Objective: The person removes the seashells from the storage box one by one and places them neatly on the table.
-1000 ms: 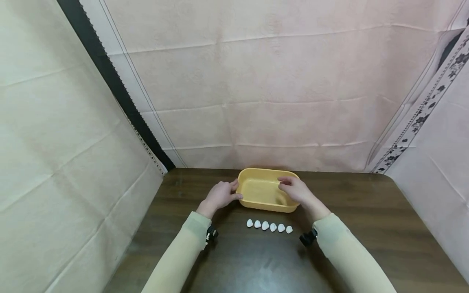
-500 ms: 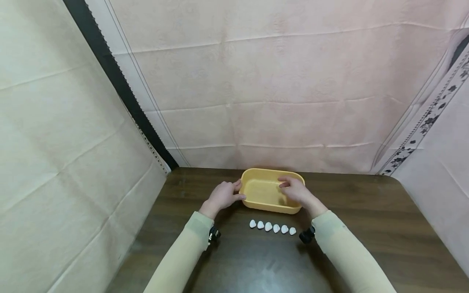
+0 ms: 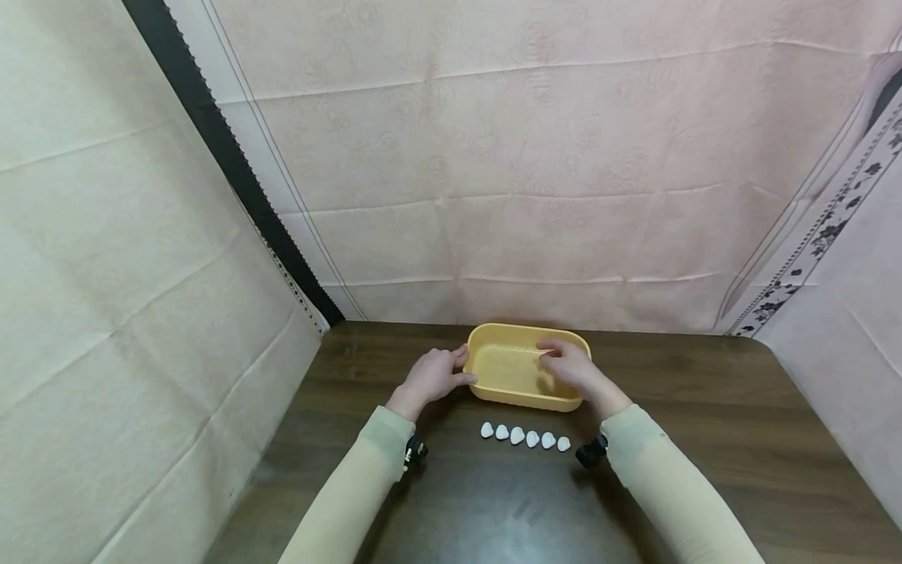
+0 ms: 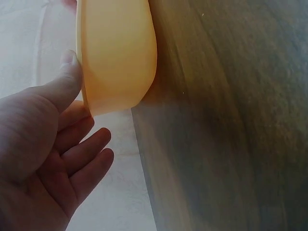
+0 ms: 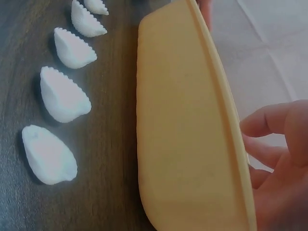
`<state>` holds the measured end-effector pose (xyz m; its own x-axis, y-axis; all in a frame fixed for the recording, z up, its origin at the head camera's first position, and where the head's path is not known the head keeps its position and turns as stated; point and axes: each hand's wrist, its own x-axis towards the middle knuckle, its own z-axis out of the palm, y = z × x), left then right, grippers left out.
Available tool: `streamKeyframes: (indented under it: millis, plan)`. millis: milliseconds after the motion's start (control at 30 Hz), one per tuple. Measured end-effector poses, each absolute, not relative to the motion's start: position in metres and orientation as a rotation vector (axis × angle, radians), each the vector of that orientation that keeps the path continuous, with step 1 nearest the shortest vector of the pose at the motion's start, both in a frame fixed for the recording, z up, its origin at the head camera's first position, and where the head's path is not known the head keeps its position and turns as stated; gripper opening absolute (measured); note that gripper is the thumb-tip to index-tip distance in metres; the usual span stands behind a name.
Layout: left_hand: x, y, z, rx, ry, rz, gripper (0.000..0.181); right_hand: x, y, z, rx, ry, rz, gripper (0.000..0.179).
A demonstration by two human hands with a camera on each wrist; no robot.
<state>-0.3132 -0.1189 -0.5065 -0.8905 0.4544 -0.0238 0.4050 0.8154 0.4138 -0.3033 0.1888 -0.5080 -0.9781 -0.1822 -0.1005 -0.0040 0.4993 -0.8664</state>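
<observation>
A shallow yellow plastic tub (image 3: 528, 398) sits near the table's far edge, with nothing seen inside its visible part. My left hand (image 3: 432, 376) holds its left end, the thumb against the rim and the index finger round the corner in the left wrist view; the other fingers (image 4: 98, 142) hang loosely. Over the right part of the tub is my right hand (image 3: 572, 366), thumb and index finger apart, loosely bent. Beyond the rim in the right wrist view, its fingers (image 5: 267, 120) show partly, the rest hidden by the tub. No held thing is visible there.
Several small white shell-shaped pieces (image 3: 532, 439) with ridged edges lie in a row on the dark wooden table (image 3: 705, 439), in front of the tub. Pale cloth (image 3: 493, 157) hangs behind the table and on both sides.
The tub has shifted slightly right, with my left hand moving along with it. My right hand stays over the tub. The head view has turned a little; the white pieces keep their row.
</observation>
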Motion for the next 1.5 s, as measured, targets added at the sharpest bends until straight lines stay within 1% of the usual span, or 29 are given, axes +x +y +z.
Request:
streamKeyframes:
  millis: [200, 467, 767, 1100, 1500]
  plan:
    - [-0.313, -0.117, -0.505, 0.667, 2.887, 0.582, 0.069, -0.304, 0.193, -0.508, -0.162, 2.448, -1.595, 0.044]
    - [-0.313, -0.117, -0.505, 0.670, 2.885, 0.586, 0.069, -0.306, 0.192, -0.503, -0.101, 2.428, -1.559, 0.044]
    - [-0.313, -0.116, -0.503, 0.670, 2.885, 0.594, 0.070, -0.307, 0.187, -0.504, -0.111, 2.399, -1.608, 0.043]
    - [-0.313, -0.118, -0.507, 0.660, 2.882, 0.600, 0.070, -0.306, 0.190, -0.511, -0.283, 2.762, -1.316, 0.037]
    - [-0.311, -0.116, -0.504, 0.675, 2.899, 0.580, 0.068, -0.308, 0.188, -0.514, -0.257, 2.784, -1.211, 0.045]
